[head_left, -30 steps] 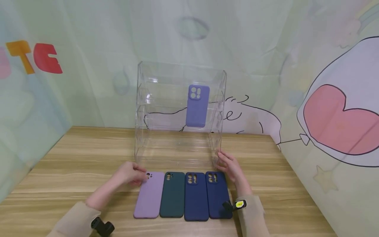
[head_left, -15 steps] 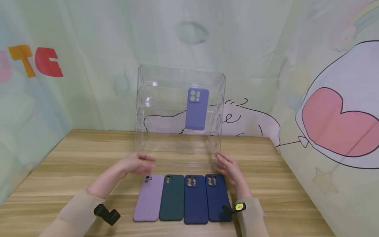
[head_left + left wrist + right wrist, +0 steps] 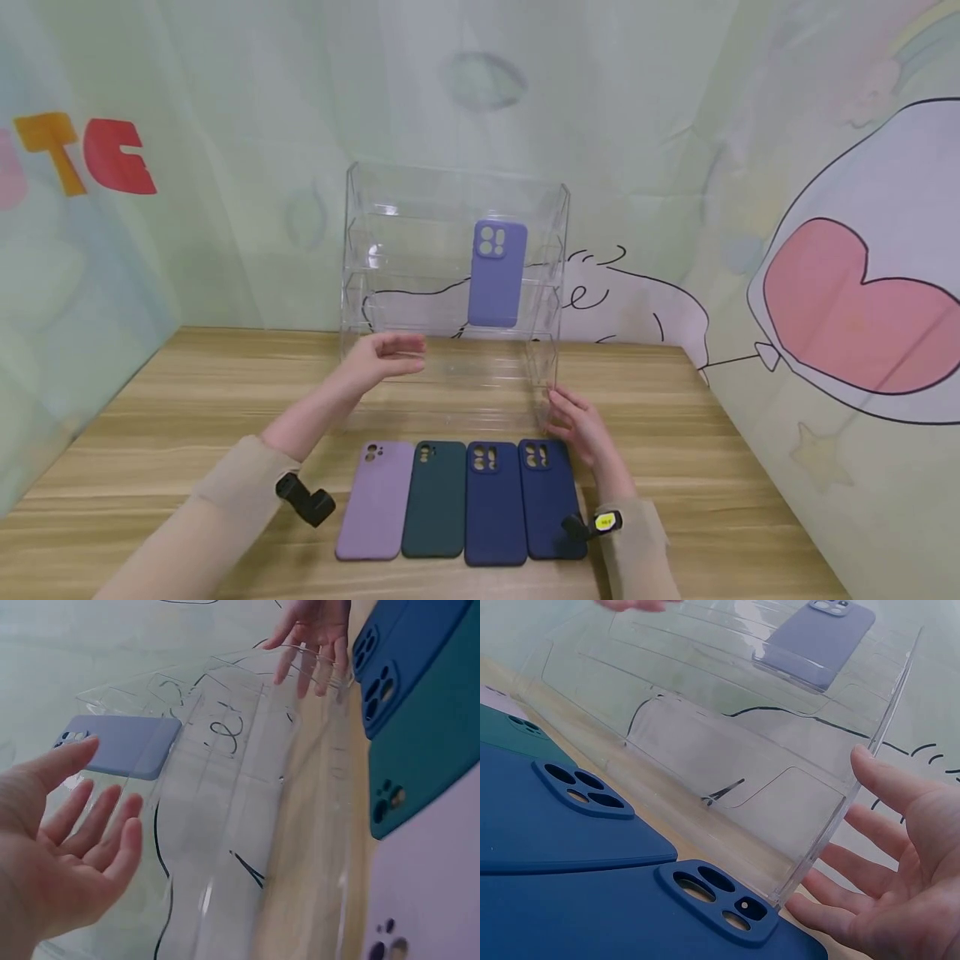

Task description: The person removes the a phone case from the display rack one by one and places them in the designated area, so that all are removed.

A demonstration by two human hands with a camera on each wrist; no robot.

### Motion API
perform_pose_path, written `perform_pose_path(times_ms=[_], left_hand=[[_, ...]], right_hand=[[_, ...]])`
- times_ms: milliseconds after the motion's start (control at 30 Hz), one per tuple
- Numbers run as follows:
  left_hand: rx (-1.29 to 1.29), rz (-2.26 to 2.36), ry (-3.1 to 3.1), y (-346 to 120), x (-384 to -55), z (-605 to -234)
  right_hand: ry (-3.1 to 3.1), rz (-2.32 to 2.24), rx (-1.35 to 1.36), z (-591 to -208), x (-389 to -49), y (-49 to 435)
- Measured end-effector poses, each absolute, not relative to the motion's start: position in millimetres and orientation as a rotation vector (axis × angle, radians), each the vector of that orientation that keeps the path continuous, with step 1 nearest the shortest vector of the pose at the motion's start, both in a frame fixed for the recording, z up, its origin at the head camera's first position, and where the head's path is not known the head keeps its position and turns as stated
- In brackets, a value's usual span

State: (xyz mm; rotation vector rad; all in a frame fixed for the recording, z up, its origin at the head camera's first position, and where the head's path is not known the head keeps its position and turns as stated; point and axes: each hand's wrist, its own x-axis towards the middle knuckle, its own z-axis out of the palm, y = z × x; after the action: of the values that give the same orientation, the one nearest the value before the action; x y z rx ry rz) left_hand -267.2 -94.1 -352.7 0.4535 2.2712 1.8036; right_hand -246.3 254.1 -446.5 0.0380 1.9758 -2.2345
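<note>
A clear acrylic tiered display rack (image 3: 405, 267) stands on the table, with a periwinkle phone case (image 3: 497, 292) propped upright in its upper right part. My left hand (image 3: 384, 357) hovers before the rack's lower left, fingers spread and relaxed, holding nothing. Lower right, the fingertips of my right hand (image 3: 581, 427) touch the rack's side edge, fingers extended. In front of the rack lie phone cases in a row: lilac (image 3: 375, 504), dark green (image 3: 435, 504) and two navy ones, a left navy case (image 3: 497, 517) and a right navy case (image 3: 550, 500) beside my right wrist.
The wooden table (image 3: 225, 375) spreads to both sides of the rack. Behind it hangs a printed curtain (image 3: 247, 208), and another patterned wall rises at the right. Each wrist carries a small black camera, such as the left wrist camera (image 3: 306, 500).
My left hand has risen from the top of the lilac case, moving up and right to the front of the rack. The right hand stays at the rack's edge.
</note>
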Motion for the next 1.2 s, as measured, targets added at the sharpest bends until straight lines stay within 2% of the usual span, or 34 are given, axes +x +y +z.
perform_pose_path(times_ms=[567, 1200], left_hand=[[0.44, 2.13, 2.244, -49, -304, -309], [0.568, 2.286, 2.229, -24, -346, -286]], right_hand=[[1.997, -2.226, 0.044, -447, -247, 254], [2.01, -2.221, 0.031, -449, -245, 254]])
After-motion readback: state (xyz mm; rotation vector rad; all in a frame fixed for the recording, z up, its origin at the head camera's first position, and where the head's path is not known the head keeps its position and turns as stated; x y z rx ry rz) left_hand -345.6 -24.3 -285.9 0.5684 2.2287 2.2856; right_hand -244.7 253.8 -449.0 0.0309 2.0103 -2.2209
